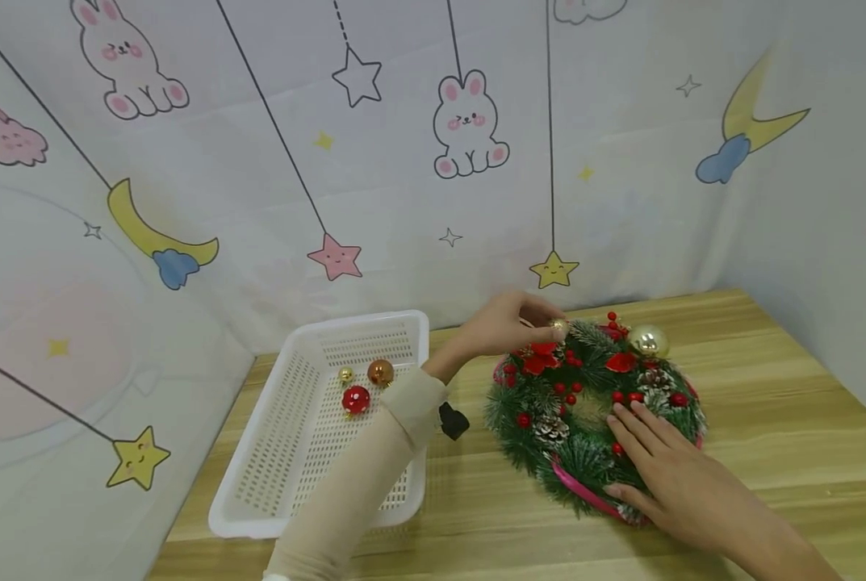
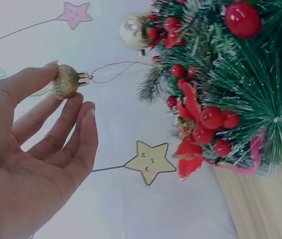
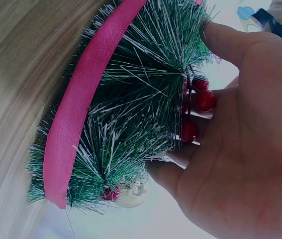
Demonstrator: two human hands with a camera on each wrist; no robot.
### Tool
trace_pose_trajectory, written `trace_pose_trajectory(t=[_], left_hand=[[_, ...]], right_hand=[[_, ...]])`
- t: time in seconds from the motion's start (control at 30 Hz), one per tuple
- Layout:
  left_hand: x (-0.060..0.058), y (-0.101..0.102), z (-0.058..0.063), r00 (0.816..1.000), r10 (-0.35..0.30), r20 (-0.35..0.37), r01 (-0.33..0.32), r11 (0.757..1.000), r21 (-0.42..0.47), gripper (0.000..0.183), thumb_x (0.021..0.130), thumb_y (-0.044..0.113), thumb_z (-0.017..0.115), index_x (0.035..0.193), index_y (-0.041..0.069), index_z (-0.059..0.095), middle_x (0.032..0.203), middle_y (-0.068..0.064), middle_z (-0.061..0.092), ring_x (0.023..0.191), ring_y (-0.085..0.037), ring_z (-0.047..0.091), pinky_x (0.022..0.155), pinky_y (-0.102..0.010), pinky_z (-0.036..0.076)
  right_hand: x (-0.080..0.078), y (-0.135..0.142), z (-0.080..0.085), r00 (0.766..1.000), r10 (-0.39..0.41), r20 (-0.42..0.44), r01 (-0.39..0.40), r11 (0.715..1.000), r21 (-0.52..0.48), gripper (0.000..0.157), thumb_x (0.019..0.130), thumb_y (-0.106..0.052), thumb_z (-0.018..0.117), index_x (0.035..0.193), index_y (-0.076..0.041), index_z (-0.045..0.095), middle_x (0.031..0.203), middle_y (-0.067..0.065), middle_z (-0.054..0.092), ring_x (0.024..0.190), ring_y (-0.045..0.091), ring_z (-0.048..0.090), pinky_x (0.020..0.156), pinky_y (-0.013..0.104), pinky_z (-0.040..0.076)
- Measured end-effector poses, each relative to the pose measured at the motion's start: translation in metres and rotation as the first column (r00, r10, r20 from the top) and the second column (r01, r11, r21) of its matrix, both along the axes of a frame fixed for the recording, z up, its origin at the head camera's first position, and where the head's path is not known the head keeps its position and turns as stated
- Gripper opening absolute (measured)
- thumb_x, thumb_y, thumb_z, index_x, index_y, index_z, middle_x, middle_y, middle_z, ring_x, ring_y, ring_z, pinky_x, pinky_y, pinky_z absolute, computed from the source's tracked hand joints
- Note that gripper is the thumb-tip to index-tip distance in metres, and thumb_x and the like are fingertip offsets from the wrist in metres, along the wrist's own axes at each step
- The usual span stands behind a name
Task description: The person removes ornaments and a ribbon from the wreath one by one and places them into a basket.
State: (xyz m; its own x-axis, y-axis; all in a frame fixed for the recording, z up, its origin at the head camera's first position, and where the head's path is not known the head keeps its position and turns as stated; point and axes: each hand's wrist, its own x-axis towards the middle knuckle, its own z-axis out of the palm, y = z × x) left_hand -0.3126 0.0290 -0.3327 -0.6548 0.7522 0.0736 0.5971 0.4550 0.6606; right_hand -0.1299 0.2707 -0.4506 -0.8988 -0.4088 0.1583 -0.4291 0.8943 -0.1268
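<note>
My left hand [image 1: 507,327] pinches a small gold glitter bauble [image 2: 63,83] between thumb and fingers at the far left side of a green Christmas wreath [image 1: 585,478]. From the bauble's cap a thin gold string loop [image 2: 112,72] stretches to the wreath's sprigs; whether it is hooked there I cannot tell. My right hand [image 1: 683,482] rests on the wreath's near right part, fingers extended across the greenery. The wreath lies on the table, carrying red berries, pine cones [image 1: 551,429], red flowers and a pink ribbon [image 3: 83,94]. A larger shiny pale-gold bauble [image 1: 649,341] sits at its far right edge.
Left of the wreath stands a white plastic basket [image 1: 240,484] holding a red bauble [image 1: 356,399], a brown bauble [image 1: 380,372] and a small gold one [image 1: 346,374]. A black object [image 1: 453,421] lies between basket and wreath. A printed curtain [image 1: 389,186] hangs behind the wooden table [image 1: 788,387].
</note>
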Motion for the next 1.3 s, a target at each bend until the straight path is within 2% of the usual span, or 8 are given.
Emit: trace_pose_trajectory(t=[0.17,0.3,0.43,0.6,0.77,1.03,1.3], left_hand=[[0.007,-0.018,0.008,0.998,0.038,0.053,-0.042,0.997,0.068,0.034,0.102,0.029,0.072,0.134,0.017,0.073,0.130,-0.003,0.074,0.113,-0.013,0.072,0.099,-0.027,0.058],[0.017,-0.034,0.015,0.985,0.090,0.144,-0.109,0.986,0.130,0.036,0.101,0.029,0.073,0.136,0.021,0.072,0.135,0.000,0.071,0.117,-0.012,0.070,0.103,-0.032,0.057],[0.027,-0.050,0.024,0.965,0.141,0.223,-0.188,0.960,0.208,0.037,0.099,0.027,0.075,0.135,0.021,0.070,0.134,-0.001,0.071,0.119,-0.014,0.069,0.105,-0.036,0.056],[0.035,-0.070,0.032,0.943,0.190,0.274,-0.265,0.926,0.269,0.029,0.097,0.025,0.077,0.125,0.018,0.074,0.127,-0.002,0.075,0.118,-0.016,0.073,0.105,-0.038,0.057],[0.036,-0.094,0.033,0.925,0.238,0.295,-0.316,0.915,0.252,0.027,0.096,0.030,0.079,0.122,0.022,0.076,0.123,0.001,0.078,0.119,-0.014,0.072,0.109,-0.040,0.055],[0.037,-0.131,0.029,0.908,0.312,0.281,-0.374,0.905,0.203,0.028,0.094,0.035,0.081,0.120,0.027,0.077,0.124,0.006,0.078,0.122,-0.012,0.071,0.116,-0.046,0.050],[0.042,-0.158,0.023,0.894,0.337,0.297,-0.394,0.906,0.158,0.032,0.094,0.028,0.081,0.125,0.019,0.076,0.125,-0.001,0.077,0.121,-0.016,0.072,0.109,-0.042,0.055]], right_hand=[[0.001,0.000,-0.002,1.000,-0.003,-0.002,0.003,1.000,0.002,0.084,0.097,-0.060,0.067,0.158,-0.006,0.047,0.167,0.017,0.042,0.154,0.044,0.037,0.119,0.061,0.040],[0.002,0.000,-0.003,1.000,-0.006,0.005,0.006,1.000,0.001,0.084,0.097,-0.060,0.067,0.158,-0.006,0.046,0.167,0.017,0.042,0.154,0.044,0.037,0.118,0.061,0.040],[0.002,-0.001,-0.004,1.000,-0.009,0.008,0.009,1.000,-0.004,0.085,0.097,-0.060,0.067,0.159,-0.006,0.045,0.168,0.017,0.041,0.155,0.044,0.036,0.118,0.061,0.040],[0.002,0.000,-0.004,1.000,-0.009,0.014,0.009,1.000,-0.006,0.086,0.097,-0.060,0.066,0.160,-0.006,0.043,0.169,0.018,0.039,0.155,0.045,0.035,0.118,0.061,0.040],[0.001,0.000,-0.003,1.000,-0.008,0.011,0.009,1.000,-0.009,0.086,0.097,-0.059,0.066,0.160,-0.006,0.042,0.168,0.018,0.039,0.155,0.045,0.034,0.118,0.061,0.040],[0.000,0.000,-0.002,1.000,-0.013,0.009,0.013,1.000,-0.002,0.086,0.097,-0.059,0.067,0.160,-0.006,0.042,0.169,0.018,0.039,0.155,0.044,0.035,0.118,0.061,0.040],[-0.001,-0.001,-0.002,1.000,-0.007,0.013,0.007,1.000,-0.003,0.086,0.097,-0.058,0.067,0.160,-0.006,0.042,0.168,0.018,0.039,0.155,0.045,0.034,0.118,0.062,0.040]])
